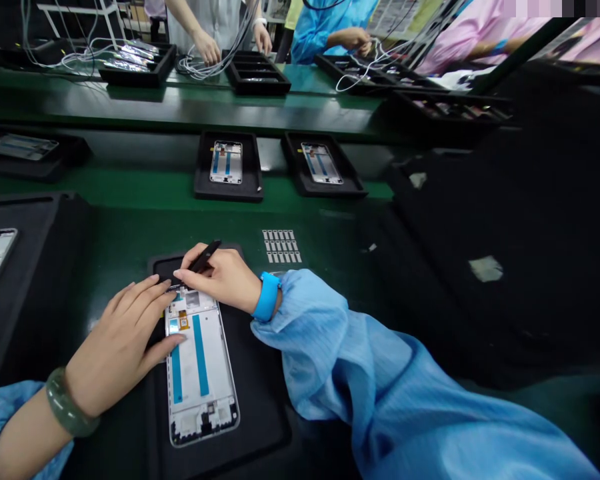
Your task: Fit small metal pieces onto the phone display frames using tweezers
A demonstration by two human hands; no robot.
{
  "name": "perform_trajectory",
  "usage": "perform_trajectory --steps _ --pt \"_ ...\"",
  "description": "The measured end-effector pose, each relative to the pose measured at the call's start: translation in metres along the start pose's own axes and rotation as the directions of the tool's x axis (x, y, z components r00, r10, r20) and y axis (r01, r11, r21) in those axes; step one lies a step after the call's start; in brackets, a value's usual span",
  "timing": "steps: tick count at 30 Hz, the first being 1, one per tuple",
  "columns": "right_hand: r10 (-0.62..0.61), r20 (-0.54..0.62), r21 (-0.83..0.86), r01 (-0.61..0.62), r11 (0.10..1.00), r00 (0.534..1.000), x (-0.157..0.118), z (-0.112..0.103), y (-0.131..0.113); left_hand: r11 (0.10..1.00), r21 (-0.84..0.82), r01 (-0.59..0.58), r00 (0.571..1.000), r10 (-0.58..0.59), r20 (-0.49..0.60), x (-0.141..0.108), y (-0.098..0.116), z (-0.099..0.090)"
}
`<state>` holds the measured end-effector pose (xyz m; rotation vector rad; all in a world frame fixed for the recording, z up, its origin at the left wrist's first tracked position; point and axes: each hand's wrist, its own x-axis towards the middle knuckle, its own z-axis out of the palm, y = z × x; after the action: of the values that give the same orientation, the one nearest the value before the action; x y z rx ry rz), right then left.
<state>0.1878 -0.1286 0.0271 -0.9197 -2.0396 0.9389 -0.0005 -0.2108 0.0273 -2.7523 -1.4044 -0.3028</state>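
Left hand [120, 343] rests open, pinning the phone frame [200, 360] steady; right hand [219, 280] grips tweezers [205, 257] close above its top edge.

Green workbench [115, 250] carrying black trays [229, 193]

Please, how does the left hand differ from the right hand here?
The left hand wears a pale green stone bangle; the right hand wears a blue wristband. The right hand grips slim black tweezers; the left hand holds no tool and rests on the white phone frame. Both are bare.
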Motion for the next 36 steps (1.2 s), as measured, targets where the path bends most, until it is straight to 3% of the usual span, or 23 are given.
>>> perform_trajectory --steps 16,22,29,36 --pt "-0.067 0.006 -0.077 0.067 0.995 0.998 -0.0029 0.0044 0.0021 0.998 -0.061 0.032 0.999 -0.031 0.015 -0.0009 -0.0003 0.0027" --pt "-0.003 0.006 -0.111 0.003 0.994 1.0 -0.0029 0.0064 -0.0021 0.995 -0.08 0.051 0.999 -0.049 0.023 -0.0008 -0.0006 0.0051" --pt "0.15 -0.037 -0.019 -0.151 0.988 0.988 0.0003 0.0054 0.0018 0.994 -0.091 0.063 0.998 -0.06 0.036 0.0007 -0.0011 0.0061" --pt "0.081 -0.066 -0.042 -0.084 0.996 0.995 -0.0024 0.0002 -0.0013 0.992 -0.109 0.067 0.997 -0.063 0.032 0.0009 -0.0017 0.0046"
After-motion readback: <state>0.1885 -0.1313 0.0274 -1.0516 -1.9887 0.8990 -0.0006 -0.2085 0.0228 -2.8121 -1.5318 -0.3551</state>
